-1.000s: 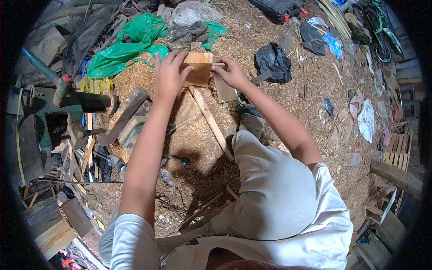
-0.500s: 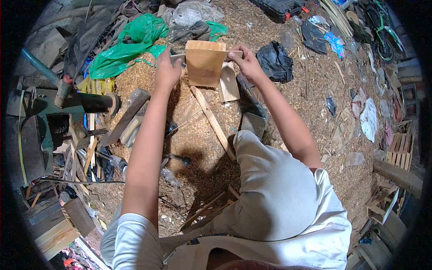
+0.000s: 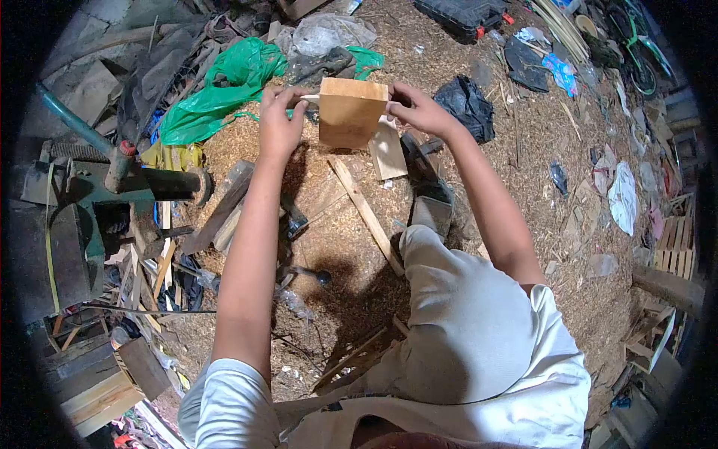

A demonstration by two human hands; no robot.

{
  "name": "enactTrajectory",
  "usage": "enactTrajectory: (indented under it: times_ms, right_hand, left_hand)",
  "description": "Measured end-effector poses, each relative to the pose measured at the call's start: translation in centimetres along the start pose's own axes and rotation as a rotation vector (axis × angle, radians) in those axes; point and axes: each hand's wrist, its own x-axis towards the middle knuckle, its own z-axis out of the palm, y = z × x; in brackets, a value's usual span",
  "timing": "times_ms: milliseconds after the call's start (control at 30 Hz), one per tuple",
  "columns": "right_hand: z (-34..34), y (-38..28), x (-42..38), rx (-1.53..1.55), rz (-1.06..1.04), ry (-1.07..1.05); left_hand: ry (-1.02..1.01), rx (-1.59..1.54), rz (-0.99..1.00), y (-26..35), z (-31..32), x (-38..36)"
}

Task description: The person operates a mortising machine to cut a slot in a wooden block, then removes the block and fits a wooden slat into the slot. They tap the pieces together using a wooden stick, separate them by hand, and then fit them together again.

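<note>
A pale wooden block (image 3: 351, 120) is held up in front of me, its upper end face towards me. From its left side juts a thin wooden strip (image 3: 311, 99). My left hand (image 3: 280, 127) pinches the outer end of that strip between thumb and fingers. My right hand (image 3: 420, 114) has its fingers closed at the block's right edge, covering whatever sticks out there. Just below, a flat board (image 3: 388, 152) leans at a slant, and a long narrow wood stick (image 3: 366, 213) lies across the sawdust.
Sawdust and shavings cover the ground (image 3: 516, 202). A green plastic bag (image 3: 194, 112) lies at left, a black bag (image 3: 465, 108) at right. A dark metal machine (image 3: 97, 179) with a blue-green handle stands at left. At the top is a black case (image 3: 460, 15).
The block has tipped so that more of its top end shows. My right fingers have come in against its side, covering the strip's right end. The whole view has shifted slightly.
</note>
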Motion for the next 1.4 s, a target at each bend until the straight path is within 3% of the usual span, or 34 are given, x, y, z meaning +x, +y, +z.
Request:
enactTrajectory:
  times_ms: [100, 167, 200, 367, 433, 467, 633, 767, 900, 967, 1100, 1167, 1233, 1300, 1400]
  right_hand:
    - [-2.2, -2.1, 1.0, 0.049, 0.189, -0.145]
    - [-2.1, -3.0, 1.7, -0.264, -0.024, -0.070]
    - [-2.0, -3.4, 1.8, -0.216, -0.147, -0.001]
    - [-2.4, -4.9, 3.7, -0.307, -0.266, 0.030]
    - [-2.5, -5.1, 4.5, -0.388, -0.445, 0.067]
    - [-2.6, -5.2, 4.9, -0.462, -0.359, 0.038]
    - [-3.2, -4.9, 5.1, -0.427, -0.328, 0.024]
    - [-4.4, -5.1, 4.4, -0.367, -0.452, 0.079]
    - [-5.2, -4.2, 3.5, -0.410, -0.415, 0.048]
    - [-5.3, -3.9, 2.8, -0.419, -0.218, -0.018]
    - [-5.3, -2.8, 1.9, -0.659, -0.234, 0.034]
    - [-5.4, -2.8, 1.3, -1.159, -0.363, 0.108]
    - [-4.6, -2.3, 1.6, -1.146, -0.354, 0.143]
    - [-4.1, -1.8, 1.7, -1.128, -0.345, 0.181]
    - [-3.5, -1.7, 2.0, -1.066, -0.574, 0.333]
  left_hand:
    - [0.036, -0.022, -0.017, -0.6, 0.3, -0.3]
    - [0.024, -0.057, -0.065, -1.0, 0.5, -0.3]
    - [0.015, -0.091, -0.111, -1.1, 0.5, -0.2]
    - [0.031, -0.116, -0.138, -1.6, -0.1, 1.0]
    - [0.016, -0.074, -0.110, -1.5, -0.4, 1.4]
    - [0.015, -0.073, -0.111, -1.6, -0.3, 1.6]
    - [-0.006, 0.106, 0.124, -0.9, 0.0, 1.3]
    - [-0.094, 0.373, 0.117, 2.8, 0.1, 0.9]
    - [-0.172, 0.624, 0.209, 2.8, 1.5, 1.6]
    - [-0.216, 0.622, 0.185, 2.9, 1.8, 1.6]
    - [-0.150, 0.567, 0.282, 3.0, 2.2, 1.6]
    - [-0.123, 0.592, 0.335, 3.0, 2.4, 1.8]
    - [-0.040, 0.631, 0.481, 3.1, 2.8, 2.3]
    - [-0.088, 0.679, 0.489, 2.8, 3.0, 3.4]
    - [-0.098, 0.681, 0.569, 2.5, 3.0, 4.1]
